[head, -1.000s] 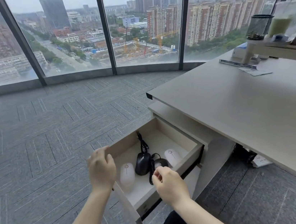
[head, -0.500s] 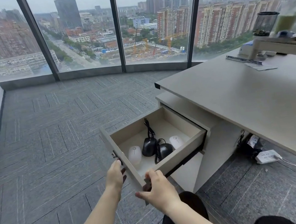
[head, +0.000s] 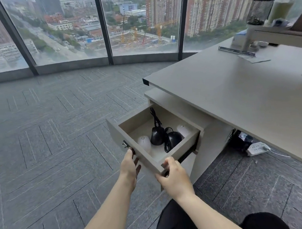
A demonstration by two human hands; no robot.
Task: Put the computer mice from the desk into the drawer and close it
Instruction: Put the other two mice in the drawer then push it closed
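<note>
The drawer [head: 177, 148] stands pulled out from under the desk [head: 240, 102], and all four computer mice lie inside it in a row: a white mouse [head: 144, 143] nearest the front panel's lock side, a black wired mouse [head: 156, 135] beside it with its cable [head: 154, 116] running back toward the rear wall, a second black mouse [head: 174, 139] touching or almost touching the first, with a looped black cord in front of it, and another white mouse [head: 184, 130] against the right wall, partly hidden by the drawer's side. The left hand [head: 130, 168] lies flat against the outside of the front panel, fingers spread and pointing up toward the small metal lock [head: 125, 144] just above the fingertips. The right hand [head: 174, 175] is curled round the near corner of the front panel, thumb on top of the edge and fingers wrapped below it. The desk top over the drawer is bare near its corner; further back stand a black mesh pen holder [head: 259, 10], a clear cup with green liquid [head: 283, 5] on a raised shelf [head: 280, 36], and some papers [head: 254, 58]. A white power strip [head: 256, 148] lies on the grey carpet [head: 45, 147] under the desk, near dark cables. The person's dark trouser legs show at the bottom edge, just below the right forearm. Nothing lies between the drawer front and the cabinet opening
</note>
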